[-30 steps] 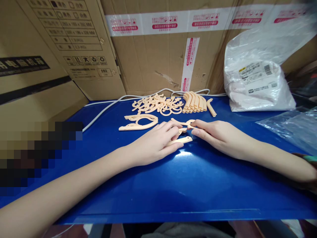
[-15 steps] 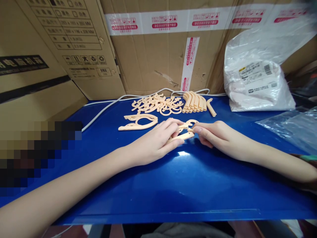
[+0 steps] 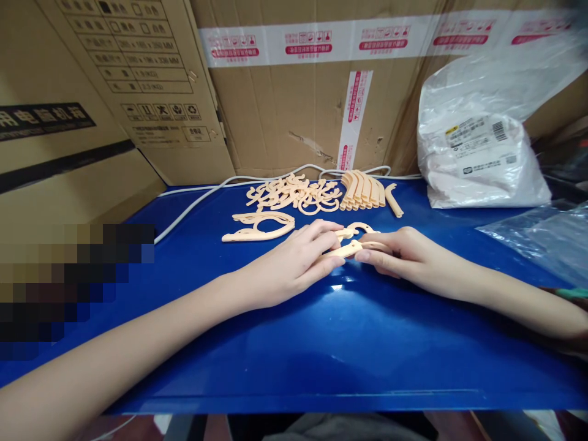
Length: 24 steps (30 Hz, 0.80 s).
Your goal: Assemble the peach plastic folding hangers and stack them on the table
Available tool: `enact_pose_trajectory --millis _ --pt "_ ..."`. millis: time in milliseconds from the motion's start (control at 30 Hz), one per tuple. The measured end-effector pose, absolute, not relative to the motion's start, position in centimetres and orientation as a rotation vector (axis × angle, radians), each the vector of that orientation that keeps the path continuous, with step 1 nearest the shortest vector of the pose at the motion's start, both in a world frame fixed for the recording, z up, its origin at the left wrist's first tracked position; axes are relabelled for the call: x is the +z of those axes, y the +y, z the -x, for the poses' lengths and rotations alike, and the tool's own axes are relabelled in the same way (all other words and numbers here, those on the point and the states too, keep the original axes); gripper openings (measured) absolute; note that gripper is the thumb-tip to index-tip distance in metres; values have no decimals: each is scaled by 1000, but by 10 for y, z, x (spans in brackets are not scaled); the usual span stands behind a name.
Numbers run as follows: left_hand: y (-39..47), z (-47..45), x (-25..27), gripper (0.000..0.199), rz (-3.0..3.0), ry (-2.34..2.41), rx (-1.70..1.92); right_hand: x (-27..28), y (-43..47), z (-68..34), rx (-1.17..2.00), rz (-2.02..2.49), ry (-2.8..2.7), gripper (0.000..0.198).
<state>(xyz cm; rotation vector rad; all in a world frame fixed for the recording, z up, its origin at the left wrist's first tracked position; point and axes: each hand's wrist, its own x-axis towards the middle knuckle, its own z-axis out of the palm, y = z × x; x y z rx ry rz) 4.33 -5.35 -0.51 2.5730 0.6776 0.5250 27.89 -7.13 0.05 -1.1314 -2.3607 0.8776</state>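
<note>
My left hand (image 3: pixel 305 254) is closed around a beige plastic folding hanger (image 3: pixel 345 250), fingers on its far part and thumb along the near arm. My right hand (image 3: pixel 404 254) pinches a thin curved hanger piece (image 3: pixel 374 245), whose inner end meets the near arm; the fingers partly hide the joint. A curved hook part (image 3: pixel 362 226) shows just behind the fingers. To the left of my left hand lies another folded hanger (image 3: pixel 271 233) on the blue table.
Behind the hands are a heap of small curved hanger parts (image 3: pixel 294 191), a row of hanger arms (image 3: pixel 362 191) and one separate arm (image 3: pixel 394 201). A white cable (image 3: pixel 184 215) runs behind them. Cardboard boxes (image 3: pixel 275 116) and a white plastic bag (image 3: pixel 482 165) stand at the back.
My right hand has brought the curved piece from between the hanger's arms onto the end of the near arm. My left hand keeps its hold, and the view has shifted slightly.
</note>
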Motion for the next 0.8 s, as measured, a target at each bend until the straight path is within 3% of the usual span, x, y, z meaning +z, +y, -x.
enact_pose_trajectory --millis 800 --pt "-52 -45 -8 35 -2635 669 580 -6 -72 -276 949 1109 -2212 37"
